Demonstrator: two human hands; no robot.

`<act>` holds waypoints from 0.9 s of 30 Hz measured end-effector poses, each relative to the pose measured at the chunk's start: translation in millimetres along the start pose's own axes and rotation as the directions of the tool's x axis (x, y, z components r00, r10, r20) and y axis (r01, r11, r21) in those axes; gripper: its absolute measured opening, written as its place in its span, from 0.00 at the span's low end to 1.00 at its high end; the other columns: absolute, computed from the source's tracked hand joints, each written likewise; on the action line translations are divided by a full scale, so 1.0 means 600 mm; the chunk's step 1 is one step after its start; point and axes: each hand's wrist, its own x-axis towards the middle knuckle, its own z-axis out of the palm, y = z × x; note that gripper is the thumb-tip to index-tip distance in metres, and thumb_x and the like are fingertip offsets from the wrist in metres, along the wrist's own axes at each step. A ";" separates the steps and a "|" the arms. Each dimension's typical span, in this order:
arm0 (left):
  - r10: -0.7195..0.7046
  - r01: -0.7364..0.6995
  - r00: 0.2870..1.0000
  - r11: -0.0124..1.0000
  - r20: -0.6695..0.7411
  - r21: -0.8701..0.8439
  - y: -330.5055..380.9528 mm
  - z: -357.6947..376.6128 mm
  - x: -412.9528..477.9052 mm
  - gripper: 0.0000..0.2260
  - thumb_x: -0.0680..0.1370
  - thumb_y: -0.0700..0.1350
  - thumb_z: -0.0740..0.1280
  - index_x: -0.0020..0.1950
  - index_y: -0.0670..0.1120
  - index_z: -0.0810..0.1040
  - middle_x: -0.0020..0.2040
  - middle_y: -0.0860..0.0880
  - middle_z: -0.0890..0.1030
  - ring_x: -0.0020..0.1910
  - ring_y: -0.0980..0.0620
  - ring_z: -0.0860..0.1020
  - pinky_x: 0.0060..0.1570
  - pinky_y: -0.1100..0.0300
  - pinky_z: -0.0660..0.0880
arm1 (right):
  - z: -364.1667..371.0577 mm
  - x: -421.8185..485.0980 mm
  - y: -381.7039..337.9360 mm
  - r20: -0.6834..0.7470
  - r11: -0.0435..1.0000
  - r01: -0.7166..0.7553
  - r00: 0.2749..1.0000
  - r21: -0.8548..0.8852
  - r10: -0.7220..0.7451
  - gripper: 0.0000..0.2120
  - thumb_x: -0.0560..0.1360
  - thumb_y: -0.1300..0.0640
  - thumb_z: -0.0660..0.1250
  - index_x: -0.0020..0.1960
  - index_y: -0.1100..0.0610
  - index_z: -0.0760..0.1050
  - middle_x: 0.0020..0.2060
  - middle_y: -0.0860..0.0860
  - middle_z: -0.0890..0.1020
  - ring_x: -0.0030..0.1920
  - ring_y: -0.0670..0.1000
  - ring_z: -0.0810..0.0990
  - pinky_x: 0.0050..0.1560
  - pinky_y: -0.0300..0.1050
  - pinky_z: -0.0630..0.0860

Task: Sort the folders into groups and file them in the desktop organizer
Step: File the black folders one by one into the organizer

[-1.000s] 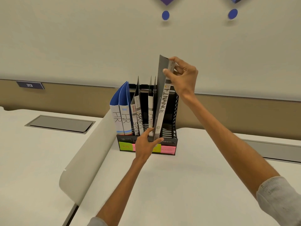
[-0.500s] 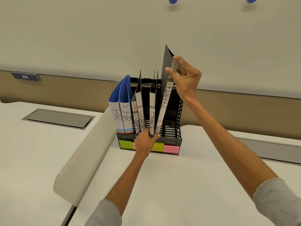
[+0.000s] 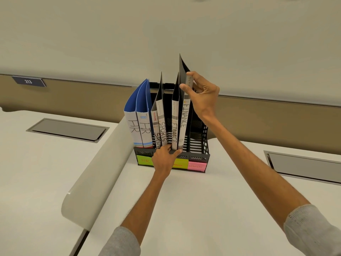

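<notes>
Head view: black desktop organizer [image 3: 198,158] stands on the white desk [image 3: 184,209], four coloured labels along its front.
Right hand [image 3: 203,97]: pinches the top of the tall FINANCE folder [image 3: 185,115], tilted, its foot in the third slot.
Left hand [image 3: 163,159]: fingers pressed to the folder bases at the front rail; whether it grips one is hard to tell.
Filed: two HR folders [image 3: 137,126], two SPORTS folders [image 3: 160,122], another FINANCE folder [image 3: 175,124].
Risk: the tilted folder may catch on its neighbour or push the SPORTS pair over if forced down.

Folder spines [image 3: 185,124] HR, SPORTS, FINANCE (each twice); wall plate [image 3: 28,81] 213.
</notes>
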 end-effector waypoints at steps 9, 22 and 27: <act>-0.009 0.010 1.000 1.000 0.027 -0.014 -0.019 0.023 -0.028 0.29 0.77 0.64 0.63 0.73 0.50 0.69 0.49 0.47 0.84 0.48 0.47 0.82 0.47 0.49 0.79 | 0.004 -0.079 0.063 0.265 0.995 -0.097 0.959 -0.036 0.103 0.14 0.79 0.55 0.66 0.64 0.55 0.78 0.52 0.52 0.85 0.54 0.48 0.84 0.50 0.57 0.82; 0.045 -0.037 0.995 0.995 0.088 -0.093 0.012 -0.001 -0.099 0.30 0.78 0.48 0.66 0.78 0.50 0.59 0.49 0.46 0.83 0.43 0.52 0.79 0.44 0.58 0.76 | -0.057 -0.128 0.047 0.324 0.939 -0.205 0.900 -0.274 0.291 0.26 0.83 0.51 0.58 0.79 0.50 0.54 0.70 0.55 0.72 0.71 0.50 0.70 0.70 0.46 0.64; 0.140 -0.136 0.990 0.983 0.030 -0.127 0.039 -0.019 -0.129 0.27 0.78 0.48 0.66 0.76 0.48 0.63 0.51 0.42 0.83 0.46 0.45 0.81 0.46 0.50 0.78 | -0.104 -0.181 0.037 0.311 0.881 -0.330 0.844 -0.340 0.436 0.28 0.81 0.49 0.61 0.78 0.55 0.58 0.72 0.57 0.69 0.72 0.54 0.69 0.72 0.53 0.67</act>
